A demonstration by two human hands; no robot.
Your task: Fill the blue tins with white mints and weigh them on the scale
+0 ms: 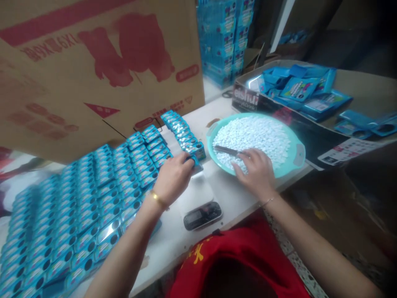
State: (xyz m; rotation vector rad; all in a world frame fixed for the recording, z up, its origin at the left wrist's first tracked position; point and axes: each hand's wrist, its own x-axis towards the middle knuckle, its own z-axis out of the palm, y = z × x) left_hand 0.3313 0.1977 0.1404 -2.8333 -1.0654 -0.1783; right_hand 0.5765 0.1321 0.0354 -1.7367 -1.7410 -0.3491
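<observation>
My left hand point(177, 176), with a gold bracelet at the wrist, is closed on a small blue packet point(196, 164) above the white plate of a small digital scale point(203, 215). The fingers hide most of that packet. My right hand point(257, 170) grips a long, narrow grey tool point(226, 150) over a turquoise bowl point(299, 156). Small white tablet-like pieces point(257, 132) fill this bowl, and the tool's far end lies over them. Just beyond my left hand is a short row of blue packets point(182, 134) with white pieces showing on top.
Many rows of blue packets point(89, 207) cover the table's left side. A large cardboard box point(102, 74) stands behind them. Stacked blue packs point(220, 41) rise at the back. At right, an open carton point(246, 97) holds more blue packets point(299, 89).
</observation>
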